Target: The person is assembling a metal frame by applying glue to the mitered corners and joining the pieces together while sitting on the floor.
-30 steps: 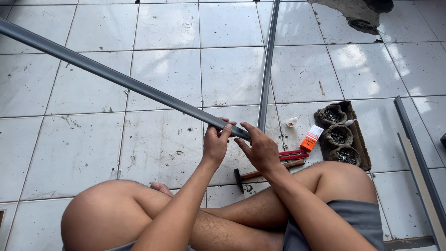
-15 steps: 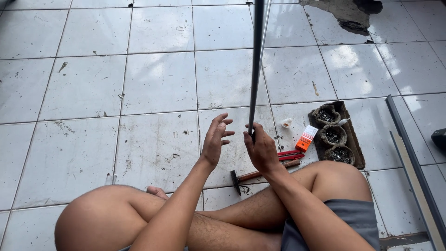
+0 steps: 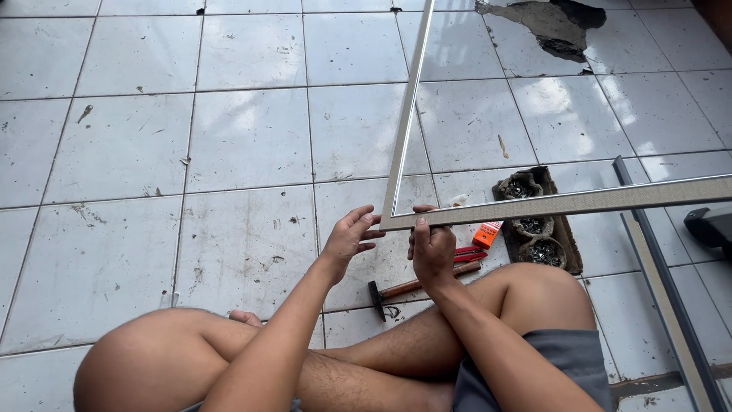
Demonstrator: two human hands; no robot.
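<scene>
Head view: my right hand (image 3: 431,248) grips the metal frame (image 3: 560,203) at its corner, left hand (image 3: 349,238) open at nine o'clock; I'd keep both bars square.

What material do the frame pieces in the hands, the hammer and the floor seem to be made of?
Frame pieces: probably aluminium, a thin straight profile with a dull silver-grey sheen. Hammer: dark, likely steel head on a brown handle that looks wooden. Floor: glazed ceramic tiles, pale and glossy, with grout lines, scuffs and a broken patch.
</scene>
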